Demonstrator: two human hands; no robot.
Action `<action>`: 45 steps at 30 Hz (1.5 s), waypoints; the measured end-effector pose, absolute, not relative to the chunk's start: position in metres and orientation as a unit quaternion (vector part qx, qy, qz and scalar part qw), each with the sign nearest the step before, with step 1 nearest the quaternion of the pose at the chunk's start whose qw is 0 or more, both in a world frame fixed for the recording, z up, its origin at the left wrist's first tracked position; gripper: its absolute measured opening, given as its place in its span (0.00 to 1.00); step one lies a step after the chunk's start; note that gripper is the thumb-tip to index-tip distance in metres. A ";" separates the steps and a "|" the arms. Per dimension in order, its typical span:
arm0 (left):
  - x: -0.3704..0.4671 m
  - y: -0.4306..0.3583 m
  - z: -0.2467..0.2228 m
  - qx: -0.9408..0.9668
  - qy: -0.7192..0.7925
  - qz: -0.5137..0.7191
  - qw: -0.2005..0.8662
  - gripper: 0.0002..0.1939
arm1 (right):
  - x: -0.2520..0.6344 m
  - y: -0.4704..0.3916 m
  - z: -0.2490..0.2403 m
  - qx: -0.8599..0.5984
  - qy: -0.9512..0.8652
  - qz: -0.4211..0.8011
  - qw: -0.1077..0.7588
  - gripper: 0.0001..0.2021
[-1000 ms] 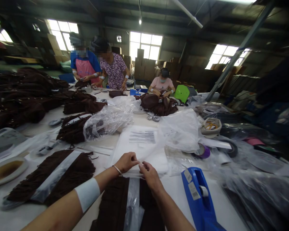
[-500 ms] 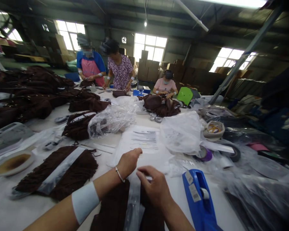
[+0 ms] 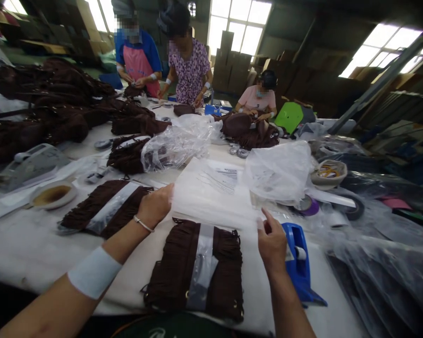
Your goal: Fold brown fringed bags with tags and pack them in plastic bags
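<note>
My left hand pinches the near left edge of a translucent plastic bag with dark printed text. At its near right corner my right hand is closed, thumb against the plastic and index finger raised. Just in front of the plastic bag lies a dark brown fringed bag, flat, with a clear wrapping strip round its middle. Another fringed bag, wrapped the same way, lies to the left of my left hand. A blue tape dispenser stands right beside my right wrist.
A round dish and a grey tape dispenser stand at the left. Crumpled clear plastic, a white plastic bag and a purple tape roll lie further back. Brown bags are piled far left; several co-workers stand or sit opposite.
My hands have moved apart, from close together above the near fringed bag to either side of the plastic bag, whose near edge is now lifted and its print creased. The view has tilted down.
</note>
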State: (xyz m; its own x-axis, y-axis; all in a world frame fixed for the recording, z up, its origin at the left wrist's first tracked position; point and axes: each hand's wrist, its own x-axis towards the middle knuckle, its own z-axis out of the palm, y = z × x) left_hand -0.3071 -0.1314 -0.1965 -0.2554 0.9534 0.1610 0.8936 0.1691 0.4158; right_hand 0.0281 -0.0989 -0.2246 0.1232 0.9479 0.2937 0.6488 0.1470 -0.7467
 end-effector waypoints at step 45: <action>-0.200 -0.105 -0.123 0.788 0.494 0.351 -0.112 0.16 | -0.039 -0.099 -0.132 -0.447 -0.710 0.149 0.524 0.22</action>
